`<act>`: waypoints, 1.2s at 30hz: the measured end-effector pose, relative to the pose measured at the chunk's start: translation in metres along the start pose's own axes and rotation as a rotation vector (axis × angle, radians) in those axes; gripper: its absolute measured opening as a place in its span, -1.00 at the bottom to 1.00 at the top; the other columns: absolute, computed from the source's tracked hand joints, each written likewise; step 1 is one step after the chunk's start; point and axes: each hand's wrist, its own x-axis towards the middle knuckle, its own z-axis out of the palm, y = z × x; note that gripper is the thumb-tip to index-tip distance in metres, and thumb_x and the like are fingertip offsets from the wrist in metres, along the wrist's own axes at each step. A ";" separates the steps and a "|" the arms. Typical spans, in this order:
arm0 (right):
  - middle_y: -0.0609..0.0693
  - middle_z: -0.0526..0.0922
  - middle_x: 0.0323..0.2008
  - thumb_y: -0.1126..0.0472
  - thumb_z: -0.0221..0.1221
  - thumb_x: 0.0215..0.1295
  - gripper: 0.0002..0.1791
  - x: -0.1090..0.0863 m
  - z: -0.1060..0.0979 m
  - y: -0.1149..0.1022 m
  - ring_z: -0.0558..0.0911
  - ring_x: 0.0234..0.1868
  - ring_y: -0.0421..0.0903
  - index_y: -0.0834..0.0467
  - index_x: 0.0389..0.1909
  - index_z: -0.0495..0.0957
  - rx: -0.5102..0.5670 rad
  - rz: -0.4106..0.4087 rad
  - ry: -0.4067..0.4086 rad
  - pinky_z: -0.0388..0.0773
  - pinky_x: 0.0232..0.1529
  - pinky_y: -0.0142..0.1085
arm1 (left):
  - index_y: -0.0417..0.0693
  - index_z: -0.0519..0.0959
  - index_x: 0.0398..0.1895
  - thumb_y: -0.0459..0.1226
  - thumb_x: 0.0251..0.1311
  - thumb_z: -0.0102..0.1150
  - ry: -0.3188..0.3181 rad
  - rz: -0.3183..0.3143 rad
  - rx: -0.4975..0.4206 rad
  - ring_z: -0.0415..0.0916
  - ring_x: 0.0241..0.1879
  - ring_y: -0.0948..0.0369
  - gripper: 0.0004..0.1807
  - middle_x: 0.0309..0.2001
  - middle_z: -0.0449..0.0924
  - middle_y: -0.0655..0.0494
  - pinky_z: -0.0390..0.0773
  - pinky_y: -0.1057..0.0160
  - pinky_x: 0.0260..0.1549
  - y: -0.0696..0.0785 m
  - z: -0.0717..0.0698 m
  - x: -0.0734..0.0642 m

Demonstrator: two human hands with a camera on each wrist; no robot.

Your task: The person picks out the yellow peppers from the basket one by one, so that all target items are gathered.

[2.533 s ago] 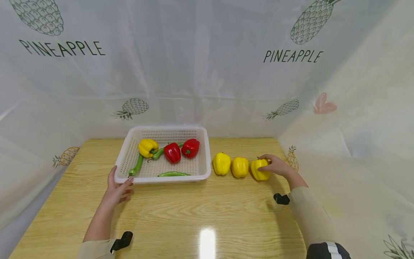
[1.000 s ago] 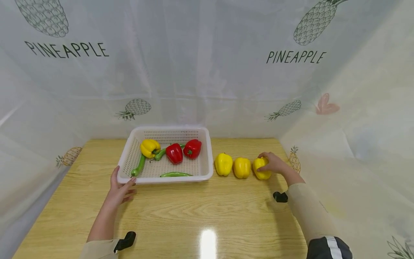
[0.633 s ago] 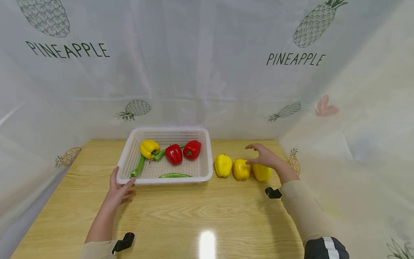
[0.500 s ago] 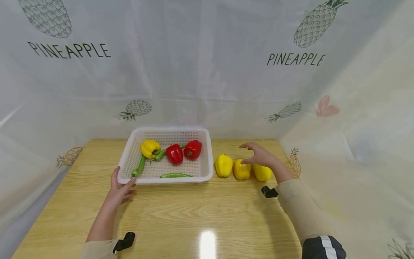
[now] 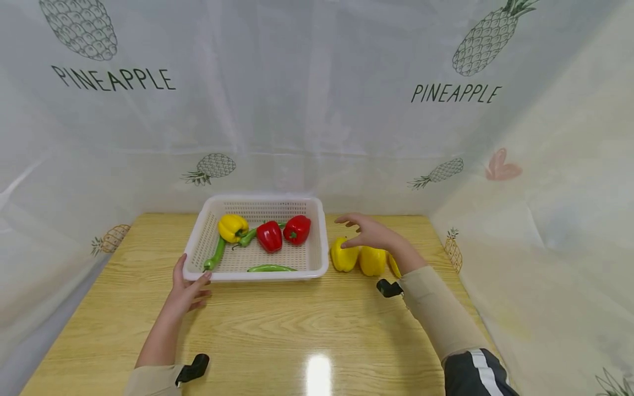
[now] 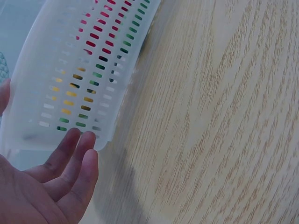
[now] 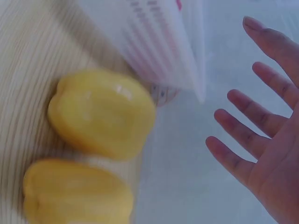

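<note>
My left hand (image 5: pixel 184 294) holds the front left corner of a white perforated plastic basket (image 5: pixel 324 242), thumb on one side and fingers by the front wall. In the left wrist view the fingertips (image 6: pixel 88 161) show right at that corner. My right hand (image 5: pixel 369 231), empty with fingers spread, hovers over a row of yellow bell peppers right of the basket. It partly covers the leftmost yellow bell pepper (image 5: pixel 344 259). Beside that one sits the middle yellow bell pepper (image 5: pixel 372 261); the rightmost yellow bell pepper (image 5: pixel 394 267) is mostly hidden by the forearm.
Inside the basket lie a yellow bell pepper (image 5: pixel 231 227), two red bell peppers, one a red bell pepper (image 5: pixel 269 236) near the middle, and long green peppers, including a green pepper (image 5: pixel 271 268) along the front. A pineapple-print curtain (image 5: pixel 277 110) hangs behind the wooden table (image 5: pixel 277 319).
My right hand has let go of the rightmost yellow bell pepper, lifted, and moved left across the row toward the basket. My left hand has stayed at the basket corner.
</note>
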 end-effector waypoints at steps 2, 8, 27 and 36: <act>0.08 0.36 0.32 0.14 0.41 0.14 -0.23 0.008 0.003 -0.008 0.34 0.28 0.21 0.21 0.35 0.34 0.005 -0.015 -0.018 0.30 0.23 0.13 | 0.48 -0.64 0.45 -0.02 0.42 0.04 0.000 -0.004 -0.007 0.61 -0.31 0.18 0.03 0.10 0.46 -0.26 0.61 0.15 -0.33 0.000 0.000 0.000; 0.05 0.37 0.32 0.14 0.41 0.14 -0.26 0.029 0.016 -0.027 0.36 0.26 0.15 0.16 0.33 0.36 -0.006 -0.040 -0.067 0.30 0.24 0.09 | 0.48 -0.63 0.45 -0.02 0.42 0.03 -0.001 0.000 -0.014 0.61 -0.30 0.18 0.02 0.18 0.38 -0.35 0.61 0.16 -0.34 -0.001 0.000 0.001; 0.03 0.38 0.33 0.18 0.42 0.13 -0.32 0.090 0.048 -0.071 0.30 0.34 0.02 0.12 0.30 0.43 -0.061 -0.096 -0.197 0.31 0.27 -0.16 | 0.49 -0.61 0.46 0.04 0.39 0.05 0.007 0.011 -0.028 0.61 -0.23 0.11 0.04 0.26 0.29 -0.42 0.62 0.13 -0.31 0.000 0.000 -0.001; 0.07 0.45 0.26 0.21 0.41 0.12 -0.31 0.119 0.059 -0.083 0.44 0.12 -0.07 0.15 0.30 0.43 -0.124 -0.113 -0.252 0.43 0.09 -0.21 | 0.47 -0.63 0.45 0.02 0.40 0.05 0.000 0.020 -0.018 0.61 -0.23 0.09 0.04 0.25 0.29 -0.44 0.62 0.13 -0.31 -0.001 0.000 -0.002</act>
